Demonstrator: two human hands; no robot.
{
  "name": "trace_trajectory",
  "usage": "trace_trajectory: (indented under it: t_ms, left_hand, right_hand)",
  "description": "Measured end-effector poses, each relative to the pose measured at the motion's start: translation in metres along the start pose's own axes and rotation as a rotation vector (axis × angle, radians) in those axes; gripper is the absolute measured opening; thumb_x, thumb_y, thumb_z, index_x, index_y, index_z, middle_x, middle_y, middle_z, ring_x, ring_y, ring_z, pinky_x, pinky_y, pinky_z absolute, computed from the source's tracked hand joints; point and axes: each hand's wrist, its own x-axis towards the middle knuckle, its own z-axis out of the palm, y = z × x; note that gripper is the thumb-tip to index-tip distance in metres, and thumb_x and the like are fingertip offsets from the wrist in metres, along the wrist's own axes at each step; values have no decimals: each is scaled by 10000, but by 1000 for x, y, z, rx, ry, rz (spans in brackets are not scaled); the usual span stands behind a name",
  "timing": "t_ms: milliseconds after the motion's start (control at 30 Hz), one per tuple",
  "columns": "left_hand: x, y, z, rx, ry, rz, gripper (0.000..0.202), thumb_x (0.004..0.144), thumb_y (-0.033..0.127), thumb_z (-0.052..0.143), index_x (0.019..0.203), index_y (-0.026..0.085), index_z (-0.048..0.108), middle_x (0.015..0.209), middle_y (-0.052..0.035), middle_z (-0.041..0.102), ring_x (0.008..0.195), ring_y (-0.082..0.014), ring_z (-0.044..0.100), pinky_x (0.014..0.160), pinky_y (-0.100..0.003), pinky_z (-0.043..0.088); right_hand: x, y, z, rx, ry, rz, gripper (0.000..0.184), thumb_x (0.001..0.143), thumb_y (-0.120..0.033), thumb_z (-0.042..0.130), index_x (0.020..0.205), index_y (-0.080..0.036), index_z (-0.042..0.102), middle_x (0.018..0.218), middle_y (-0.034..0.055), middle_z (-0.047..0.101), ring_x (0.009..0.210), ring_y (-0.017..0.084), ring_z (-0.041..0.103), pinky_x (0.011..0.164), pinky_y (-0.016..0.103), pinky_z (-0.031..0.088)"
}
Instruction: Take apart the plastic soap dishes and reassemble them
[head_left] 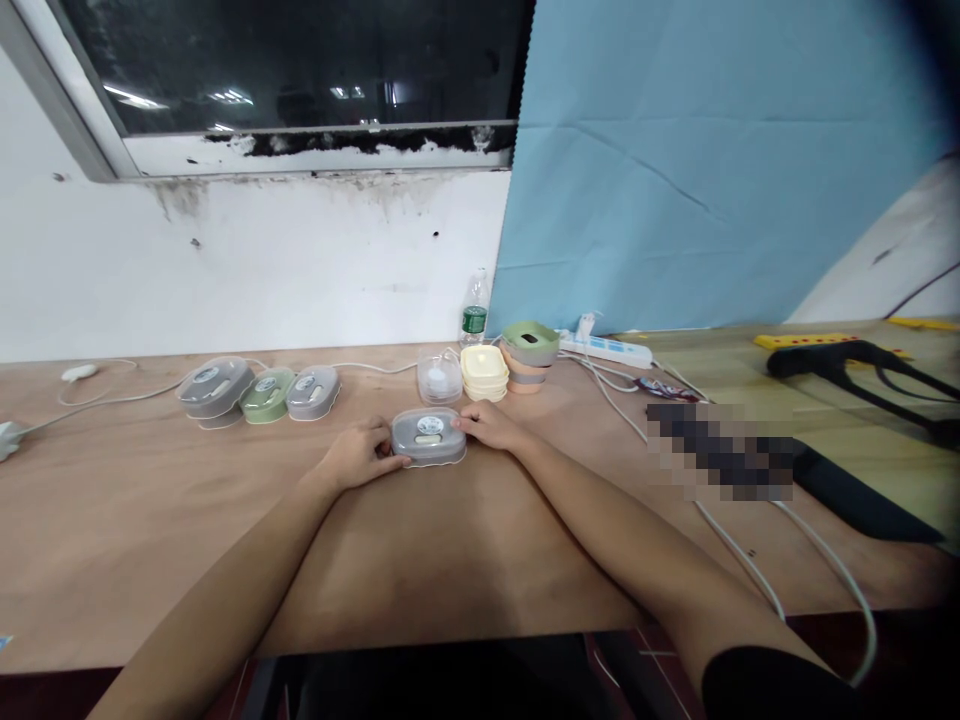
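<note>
The box [429, 450], grey with a clear lid, lies on the table [420, 560] between the two hands and is in contact with both. Left hand [358, 455]: at the box's 9 o'clock end, fingers bent in against that end, thumb laid along the corner at 8 o'clock; gripping the box. Right hand [491, 425]: at 2 to 3 o'clock, thumb on the lid's edge, fingers bent behind the far corner; gripping the box. The lid bears a round label and, below it, a pale oblong tab. Contents of the box cannot be determined.

Other containers, taken from the box. At 10 o'clock, well apart, three lidded units stand side by side: a large grey unit [215, 392], a green unit [268, 396] and a small grey unit [313, 393]; their contents cannot be made out. At 12 o'clock, near, clear tubs [439, 378] are stacked. At 1 o'clock, just beside these, stand stacked cream tubs [484, 374]. At 2 o'clock is a mixed stack [531, 355], green on top, with grey and orange below. A bottle [475, 312] with a green label stands upright behind the cream tubs; its liquid level cannot be told.
</note>
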Motion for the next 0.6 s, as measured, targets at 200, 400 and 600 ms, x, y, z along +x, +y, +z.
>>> trace_trajectory:
  t_ms: [200, 400, 600]
  left_hand:
    - [0, -3, 0, 56, 18, -93, 497, 724, 679, 611, 810, 189, 624, 897, -72, 644, 829, -232, 601, 748, -353, 448]
    - [-1, -10, 5, -15, 1, -97, 1003, 618, 672, 712, 1423, 202, 341, 1345, -159, 526, 1183, -367, 521, 962, -482, 409]
    - [-2, -11, 7, -109, -35, -84, 924, 679, 597, 711, 1433, 216, 337, 1379, -147, 500, 1218, -358, 502, 1001, -487, 416]
  right_hand:
    - [1, -1, 0, 1, -2, 37, 505, 820, -556, 496, 514, -182, 351, 525, -56, 286, 510, 73, 277, 495, 237, 178]
    - [0, -3, 3, -12, 34, 20, 494, 831, -543, 492, 523, -180, 358, 533, -53, 307, 525, 78, 290, 502, 234, 181]
    - [-1, -8, 3, -45, 56, 8, 489, 859, -533, 476, 539, -174, 387, 537, -48, 351, 540, 84, 322, 518, 234, 201]
